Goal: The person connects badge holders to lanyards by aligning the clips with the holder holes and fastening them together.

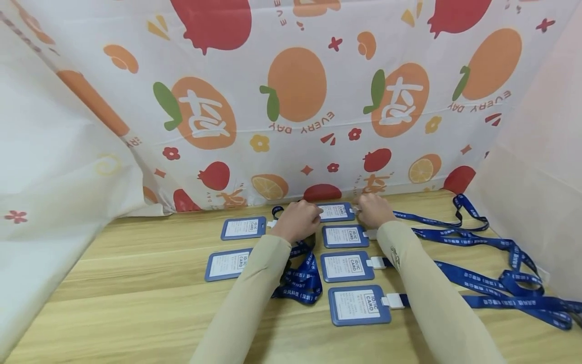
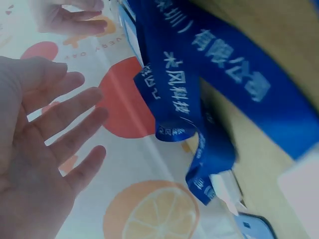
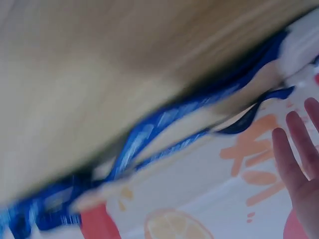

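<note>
Blue-framed ID card holders with white inserts and blue lanyards lie on the table in two columns. In the head view my left hand [image 1: 297, 221] is at the left edge of the farthest right-column card holder [image 1: 336, 212]. The left wrist view shows that hand's fingers [image 2: 75, 119] extended and spread, beside a blue lanyard [image 2: 174, 89]. At the clip end of the same card holder is my right hand [image 1: 374, 210]. Its fingers [image 3: 294, 149] look straight and apart in the right wrist view, holding nothing. Whether either hand touches the holder I cannot tell.
Two more card holders, one far [image 1: 243, 228] and one nearer [image 1: 227, 264], lie at the left, with bunched lanyards [image 1: 302, 283] between the columns. Right-column lanyards [image 1: 495, 288] stretch rightward. A fruit-printed cloth [image 1: 297, 151] hangs behind the table [image 1: 150, 303].
</note>
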A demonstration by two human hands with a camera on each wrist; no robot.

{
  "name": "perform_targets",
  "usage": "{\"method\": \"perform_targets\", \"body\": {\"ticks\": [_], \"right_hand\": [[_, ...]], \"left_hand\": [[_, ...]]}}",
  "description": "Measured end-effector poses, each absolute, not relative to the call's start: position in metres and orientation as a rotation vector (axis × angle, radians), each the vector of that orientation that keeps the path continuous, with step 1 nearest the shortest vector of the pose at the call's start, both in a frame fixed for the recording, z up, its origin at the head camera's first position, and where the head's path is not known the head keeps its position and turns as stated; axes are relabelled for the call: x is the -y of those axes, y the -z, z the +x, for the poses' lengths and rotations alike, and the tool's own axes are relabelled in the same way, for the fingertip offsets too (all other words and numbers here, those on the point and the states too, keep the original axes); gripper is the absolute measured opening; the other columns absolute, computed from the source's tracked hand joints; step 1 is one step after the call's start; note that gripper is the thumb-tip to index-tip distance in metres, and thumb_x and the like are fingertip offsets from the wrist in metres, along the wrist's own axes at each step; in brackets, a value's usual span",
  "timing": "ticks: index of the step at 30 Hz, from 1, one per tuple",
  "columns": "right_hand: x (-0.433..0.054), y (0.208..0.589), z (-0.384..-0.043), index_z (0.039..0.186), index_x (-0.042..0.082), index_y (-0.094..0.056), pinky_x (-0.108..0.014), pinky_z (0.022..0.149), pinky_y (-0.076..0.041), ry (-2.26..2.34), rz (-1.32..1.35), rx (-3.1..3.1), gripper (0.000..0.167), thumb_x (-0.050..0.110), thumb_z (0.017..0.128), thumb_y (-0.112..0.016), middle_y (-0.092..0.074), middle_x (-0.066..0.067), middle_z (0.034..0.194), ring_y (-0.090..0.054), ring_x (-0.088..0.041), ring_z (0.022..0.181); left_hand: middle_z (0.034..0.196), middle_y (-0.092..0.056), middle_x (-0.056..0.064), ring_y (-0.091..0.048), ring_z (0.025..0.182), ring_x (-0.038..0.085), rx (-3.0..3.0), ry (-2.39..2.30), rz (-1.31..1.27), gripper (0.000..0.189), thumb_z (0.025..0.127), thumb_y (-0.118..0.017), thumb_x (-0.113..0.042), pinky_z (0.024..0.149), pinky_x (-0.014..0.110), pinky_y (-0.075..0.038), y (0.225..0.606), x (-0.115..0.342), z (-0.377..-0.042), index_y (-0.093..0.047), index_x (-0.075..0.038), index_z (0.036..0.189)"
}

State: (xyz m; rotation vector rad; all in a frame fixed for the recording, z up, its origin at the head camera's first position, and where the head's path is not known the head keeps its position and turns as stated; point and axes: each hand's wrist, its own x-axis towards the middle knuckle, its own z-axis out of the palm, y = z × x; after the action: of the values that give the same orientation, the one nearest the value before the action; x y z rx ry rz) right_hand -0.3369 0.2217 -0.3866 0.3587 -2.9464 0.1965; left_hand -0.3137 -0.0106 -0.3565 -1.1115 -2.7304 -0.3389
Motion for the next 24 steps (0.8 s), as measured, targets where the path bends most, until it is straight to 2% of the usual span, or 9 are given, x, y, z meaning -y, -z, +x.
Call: {"method": "perform_targets", "body": {"ticks": [7, 13, 21, 24], "right_hand": [[-0.208, 0.374, -0.325, 0.130, 0.001, -0.067, -0.056, 0.104, -0.045, -0.519, 0.299, 2.948, 0.038, 0.006, 0.094, -0.071, -0.065, -0.021, 0.129, -0.059, -0.038, 0.121], [-0.196, 0.362, -0.311, 0.126, 0.001, -0.070, -0.053, 0.100, -0.048, -0.665, 0.324, 2.901, 0.034, 0.008, 0.094, -0.072, -0.066, -0.019, 0.127, -0.060, -0.035, 0.114], [-0.171, 0.351, -0.283, 0.117, 0.001, -0.074, -0.045, 0.088, -0.055, -0.740, 0.533, 2.773, 0.026, 0.008, 0.092, -0.075, -0.071, -0.014, 0.114, -0.065, -0.033, 0.101], [-0.159, 0.346, -0.272, 0.116, 0.002, -0.074, -0.043, 0.087, -0.056, -0.770, 0.612, 2.751, 0.025, 0.008, 0.092, -0.075, -0.072, -0.012, 0.113, -0.066, -0.032, 0.102]], "left_hand": [[0.114, -0.073, 0.012, -0.063, 0.080, 0.021, 2.749, 0.379, -1.078, 0.025, 0.100, -0.063, -0.010, 0.071, 0.030, -0.054, 0.351, 0.023, -0.303, -0.074, -0.003, 0.121], [0.104, -0.075, 0.011, -0.063, 0.080, 0.022, 2.692, 0.400, -1.056, 0.023, 0.099, -0.063, -0.007, 0.074, 0.034, -0.054, 0.343, 0.050, -0.292, -0.075, -0.002, 0.118], [0.099, -0.074, 0.013, -0.068, 0.082, 0.025, 2.605, 0.330, -1.064, 0.020, 0.093, -0.068, -0.003, 0.072, 0.037, -0.058, 0.342, 0.097, -0.268, -0.075, 0.001, 0.111], [0.100, -0.075, 0.012, -0.070, 0.086, 0.026, 2.594, 0.311, -1.051, 0.019, 0.093, -0.070, -0.004, 0.077, 0.040, -0.058, 0.344, 0.112, -0.257, -0.076, 0.001, 0.110]]}}
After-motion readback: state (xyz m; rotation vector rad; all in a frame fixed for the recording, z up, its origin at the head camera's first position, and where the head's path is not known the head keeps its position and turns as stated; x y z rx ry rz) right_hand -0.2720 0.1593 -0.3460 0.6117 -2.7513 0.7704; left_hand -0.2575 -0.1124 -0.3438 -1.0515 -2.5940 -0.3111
